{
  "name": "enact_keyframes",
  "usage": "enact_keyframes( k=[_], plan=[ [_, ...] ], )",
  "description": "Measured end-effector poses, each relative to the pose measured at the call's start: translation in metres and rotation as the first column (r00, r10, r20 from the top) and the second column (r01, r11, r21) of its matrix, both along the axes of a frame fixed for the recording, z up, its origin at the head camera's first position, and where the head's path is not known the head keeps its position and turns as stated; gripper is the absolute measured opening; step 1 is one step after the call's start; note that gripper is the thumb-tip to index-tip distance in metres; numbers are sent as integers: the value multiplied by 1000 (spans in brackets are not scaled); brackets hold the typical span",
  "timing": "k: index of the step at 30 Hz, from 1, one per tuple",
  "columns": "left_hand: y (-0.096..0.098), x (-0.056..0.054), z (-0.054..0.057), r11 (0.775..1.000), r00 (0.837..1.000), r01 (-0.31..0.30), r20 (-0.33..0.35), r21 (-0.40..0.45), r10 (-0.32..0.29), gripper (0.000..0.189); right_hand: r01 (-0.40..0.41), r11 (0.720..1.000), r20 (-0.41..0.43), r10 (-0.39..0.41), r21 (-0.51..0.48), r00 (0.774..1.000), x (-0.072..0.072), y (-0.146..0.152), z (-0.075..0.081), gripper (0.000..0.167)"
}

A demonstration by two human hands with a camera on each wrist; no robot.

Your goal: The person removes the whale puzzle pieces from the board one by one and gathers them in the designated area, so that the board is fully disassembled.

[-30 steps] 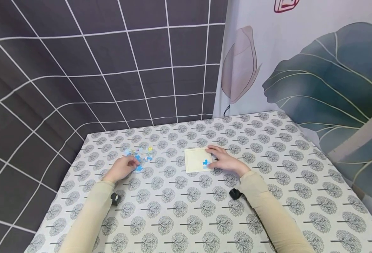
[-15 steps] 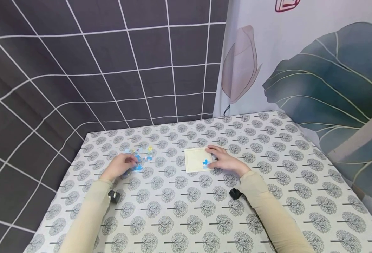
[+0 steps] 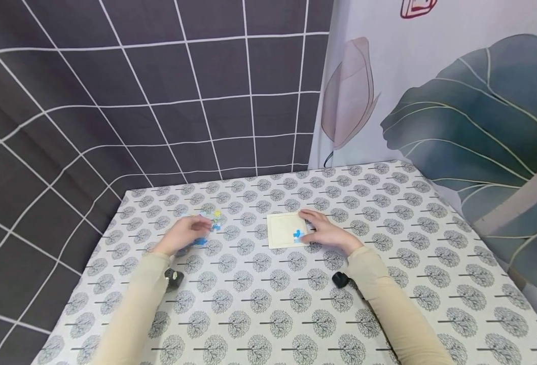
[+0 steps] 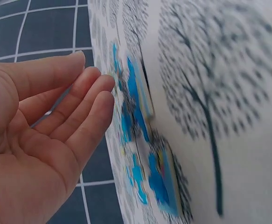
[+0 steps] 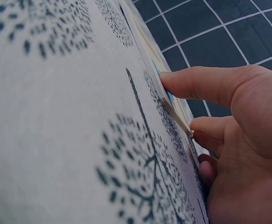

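Observation:
My left hand hovers over a loose cluster of blue jigsaw pieces on the left of the table. Its fingers are loosely bent, thumb tip near the index fingertip, and no piece shows between them in the left wrist view. The hand hides part of the cluster in the head view. My right hand holds the right edge of a cream puzzle tray, thumb near the lower right corner and fingers at the upper right one. Blue puzzle pieces lie in the tray's lower right corner, beside the thumb.
A yellow piece lies at the cluster's far right end. The tablecloth carries a tree print. A dark gridded curtain hangs behind and to the left, and a flower-printed one to the right.
My left hand first drew back slightly to the left, then moved right and a little away over the pieces. The right hand and the tray have stayed in place.

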State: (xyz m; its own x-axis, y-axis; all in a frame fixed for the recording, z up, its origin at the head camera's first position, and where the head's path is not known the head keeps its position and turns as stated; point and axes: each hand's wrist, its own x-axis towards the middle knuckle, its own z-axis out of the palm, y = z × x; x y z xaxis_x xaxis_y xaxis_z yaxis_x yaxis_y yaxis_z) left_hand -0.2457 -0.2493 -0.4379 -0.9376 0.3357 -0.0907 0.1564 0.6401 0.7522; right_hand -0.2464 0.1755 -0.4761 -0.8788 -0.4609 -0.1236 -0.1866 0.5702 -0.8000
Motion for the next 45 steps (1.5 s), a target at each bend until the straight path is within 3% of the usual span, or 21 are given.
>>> enact_keyframes(
  k=[7, 18, 25, 31, 38, 45],
  plan=[
    [18, -9, 0, 998, 998, 53, -21, 37, -53, 35, 1, 1000, -2, -1, 19, 1000, 1, 2, 0, 91],
    [55, -14, 3, 994, 996, 87, 14, 60, -88, 37, -14, 999, -17, 14, 31, 1000, 1, 4, 0, 94],
    [74, -20, 2, 987, 987, 157, -50, 28, -155, 35, -27, 999, -24, 28, 39, 999, 1, 3, 4, 98],
    [91, -17, 1, 980, 981, 193, -40, 48, -191, 35, -34, 998, -28, 35, 50, 999, 1, 3, 2, 101],
    [111, -22, -8, 965, 965, 262, -41, 21, -261, 34, -33, 998, -31, 35, 60, 999, 1, 3, 1, 101],
    [132, -15, -1, 959, 959, 284, -26, 11, -284, 33, -30, 998, -17, 31, 53, 999, 0, 1, 0, 101]
  ],
)
